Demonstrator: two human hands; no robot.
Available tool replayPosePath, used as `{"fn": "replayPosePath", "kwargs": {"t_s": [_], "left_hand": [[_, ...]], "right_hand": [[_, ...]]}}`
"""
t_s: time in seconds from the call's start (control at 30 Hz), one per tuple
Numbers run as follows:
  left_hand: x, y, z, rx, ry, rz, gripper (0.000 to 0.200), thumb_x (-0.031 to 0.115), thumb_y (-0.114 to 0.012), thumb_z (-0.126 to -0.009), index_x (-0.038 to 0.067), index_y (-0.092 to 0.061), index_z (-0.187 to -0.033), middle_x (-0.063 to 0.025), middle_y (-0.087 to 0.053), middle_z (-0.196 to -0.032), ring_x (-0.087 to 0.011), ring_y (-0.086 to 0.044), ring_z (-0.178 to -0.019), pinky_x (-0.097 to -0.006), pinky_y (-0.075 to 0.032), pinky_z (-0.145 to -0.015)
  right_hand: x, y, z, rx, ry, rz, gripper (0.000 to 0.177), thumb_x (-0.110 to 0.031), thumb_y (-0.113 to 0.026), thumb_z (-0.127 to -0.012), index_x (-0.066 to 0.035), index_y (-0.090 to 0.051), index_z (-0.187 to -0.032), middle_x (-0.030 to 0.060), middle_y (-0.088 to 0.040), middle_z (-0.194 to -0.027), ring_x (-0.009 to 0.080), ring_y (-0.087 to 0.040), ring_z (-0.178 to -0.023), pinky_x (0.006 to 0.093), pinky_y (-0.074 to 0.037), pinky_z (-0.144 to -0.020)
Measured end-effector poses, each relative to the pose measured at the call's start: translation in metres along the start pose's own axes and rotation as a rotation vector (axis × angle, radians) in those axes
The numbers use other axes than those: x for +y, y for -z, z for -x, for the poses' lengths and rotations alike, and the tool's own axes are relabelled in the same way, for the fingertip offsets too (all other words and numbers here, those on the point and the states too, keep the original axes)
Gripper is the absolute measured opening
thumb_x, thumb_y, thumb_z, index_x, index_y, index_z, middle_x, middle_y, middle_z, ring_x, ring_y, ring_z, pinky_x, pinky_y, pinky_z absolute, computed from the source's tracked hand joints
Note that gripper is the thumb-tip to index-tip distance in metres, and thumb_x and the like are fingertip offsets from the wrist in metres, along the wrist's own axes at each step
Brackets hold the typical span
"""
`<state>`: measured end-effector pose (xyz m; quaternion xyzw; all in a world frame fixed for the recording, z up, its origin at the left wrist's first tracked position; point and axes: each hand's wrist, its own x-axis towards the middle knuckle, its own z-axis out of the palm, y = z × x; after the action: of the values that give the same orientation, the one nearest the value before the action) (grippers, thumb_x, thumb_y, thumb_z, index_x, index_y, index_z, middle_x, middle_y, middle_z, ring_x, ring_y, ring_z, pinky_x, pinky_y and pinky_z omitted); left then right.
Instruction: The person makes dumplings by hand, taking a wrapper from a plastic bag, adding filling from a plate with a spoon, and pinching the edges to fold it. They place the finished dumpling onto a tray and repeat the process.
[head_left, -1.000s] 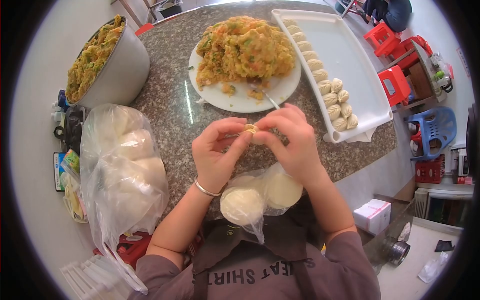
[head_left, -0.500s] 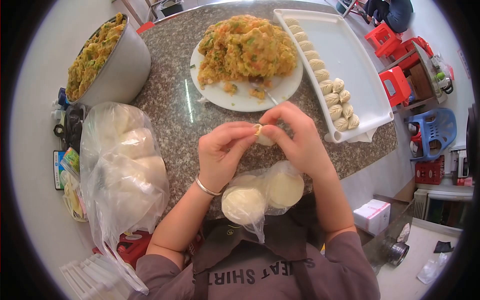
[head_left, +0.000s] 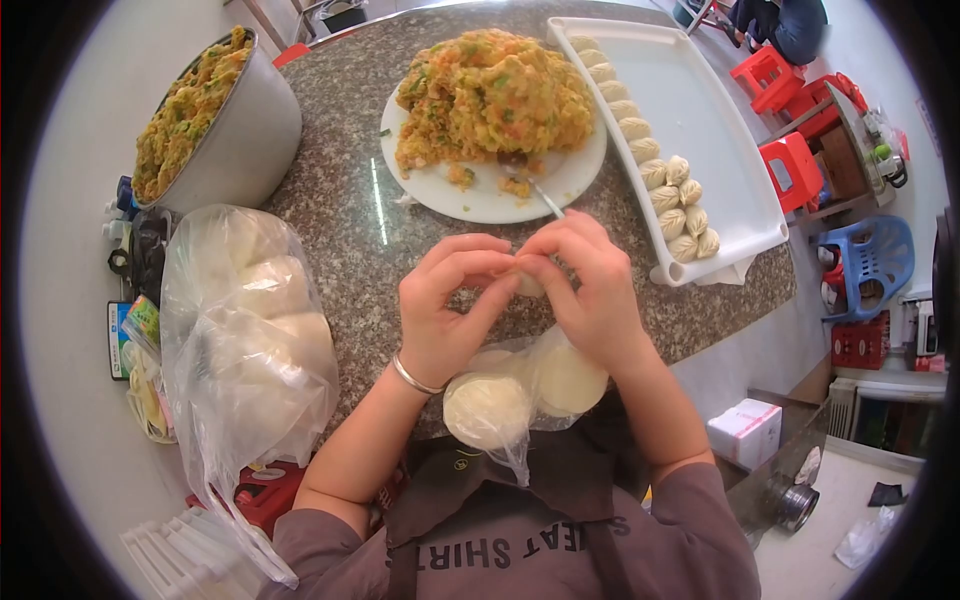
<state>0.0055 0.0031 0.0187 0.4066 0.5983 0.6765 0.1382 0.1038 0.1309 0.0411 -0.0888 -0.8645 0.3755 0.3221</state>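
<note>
Between my hands is a pale dumpling [head_left: 529, 285], mostly hidden by the fingers. My left hand [head_left: 450, 295] pinches its left side with thumb and forefinger. The thumb and fingers of my right hand [head_left: 585, 275] are closed on its upper right edge. Just below lie round dough wrappers [head_left: 487, 410] in a thin clear bag, in two stacks. Beyond the hands stands a white plate [head_left: 470, 208] heaped with orange-yellow filling [head_left: 500, 95]. A metal utensil handle [head_left: 547, 200] sticks out of it close to my right hand.
A white tray [head_left: 715, 150] at the right holds several pleated dumplings [head_left: 640, 128] along its left side. To the left are a metal pot [head_left: 245, 135] of filling and a plastic bag of dough [head_left: 265, 320]. Red stools [head_left: 790, 170] and a seated person [head_left: 785, 30] are at the far right.
My fingers have closed further over the dumpling's top edge, hiding the filling-coloured spot seen before. Both hands have drawn slightly closer together. The tray, plate and bags have stayed put.
</note>
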Motion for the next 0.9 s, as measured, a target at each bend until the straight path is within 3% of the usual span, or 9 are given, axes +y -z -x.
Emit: {"fn": "replayPosePath", "kwargs": {"t_s": [0.1,0.2,0.33,0.43,0.5,0.83,0.9], "left_hand": [[-0.007,0.005,0.001,-0.074,0.076,-0.022,0.013,-0.004,-0.064,-0.081,-0.003,-0.063,-0.095,-0.0123,-0.059,-0.107,-0.0136,-0.061,-0.088,-0.0242,-0.052,-0.075],[-0.007,0.004,0.002,-0.060,0.200,0.134,0.012,-0.006,-0.064,-0.081,-0.004,-0.064,-0.093,-0.0114,-0.062,-0.101,-0.0138,-0.061,-0.086,-0.0235,-0.051,-0.072],[-0.007,0.004,0.003,-0.038,0.135,0.065,0.011,-0.007,-0.064,-0.080,-0.004,-0.065,-0.091,-0.0110,-0.064,-0.095,-0.0142,-0.061,-0.084,-0.0231,-0.050,-0.070],[-0.009,0.006,0.003,-0.067,0.010,-0.059,0.010,-0.007,-0.065,-0.079,-0.004,-0.065,-0.088,-0.0111,-0.064,-0.094,-0.0146,-0.062,-0.083,-0.0235,-0.050,-0.070],[-0.007,0.006,0.003,-0.071,0.029,-0.052,0.010,-0.007,-0.066,-0.078,-0.005,-0.065,-0.088,-0.0118,-0.064,-0.095,-0.0154,-0.062,-0.082,-0.0241,-0.051,-0.071],[0.000,-0.001,0.002,0.030,0.158,0.144,0.015,-0.005,-0.066,-0.078,-0.004,-0.062,-0.093,-0.0124,-0.058,-0.104,-0.0156,-0.061,-0.090,-0.0249,-0.054,-0.074],[-0.002,0.001,0.000,-0.039,0.028,-0.002,0.013,-0.004,-0.065,-0.079,-0.003,-0.063,-0.092,-0.0112,-0.061,-0.099,-0.0162,-0.064,-0.087,-0.0263,-0.056,-0.075]], "right_hand": [[-0.001,-0.004,0.005,0.031,-0.145,-0.114,0.006,-0.005,-0.063,-0.079,0.000,-0.059,-0.079,0.0103,-0.058,-0.077,0.0283,-0.057,-0.080,0.0374,-0.044,-0.076],[-0.003,0.003,0.003,-0.032,-0.323,-0.247,0.007,-0.006,-0.061,-0.081,0.000,-0.058,-0.081,0.0111,-0.058,-0.078,0.0286,-0.056,-0.079,0.0358,-0.044,-0.073],[0.001,0.009,-0.003,-0.151,-0.210,-0.157,0.007,-0.005,-0.060,-0.082,0.001,-0.057,-0.084,0.0100,-0.056,-0.078,0.0208,-0.056,-0.073,0.0294,-0.045,-0.068],[0.000,0.009,-0.005,-0.179,-0.164,-0.136,0.008,-0.005,-0.060,-0.081,0.001,-0.057,-0.083,0.0099,-0.056,-0.078,0.0214,-0.056,-0.073,0.0291,-0.044,-0.068],[-0.002,0.009,-0.003,-0.158,-0.193,-0.140,0.009,-0.009,-0.062,-0.081,0.000,-0.058,-0.082,0.0109,-0.057,-0.080,0.0284,-0.056,-0.080,0.0363,-0.044,-0.074],[0.000,0.002,0.001,-0.093,-0.107,-0.085,0.007,-0.006,-0.062,-0.079,0.000,-0.059,-0.081,0.0110,-0.059,-0.080,0.0298,-0.056,-0.080,0.0383,-0.044,-0.075],[-0.001,0.001,0.001,-0.062,-0.131,-0.118,0.007,-0.006,-0.062,-0.080,0.000,-0.058,-0.081,0.0111,-0.058,-0.079,0.0298,-0.056,-0.079,0.0373,-0.044,-0.074]]}}
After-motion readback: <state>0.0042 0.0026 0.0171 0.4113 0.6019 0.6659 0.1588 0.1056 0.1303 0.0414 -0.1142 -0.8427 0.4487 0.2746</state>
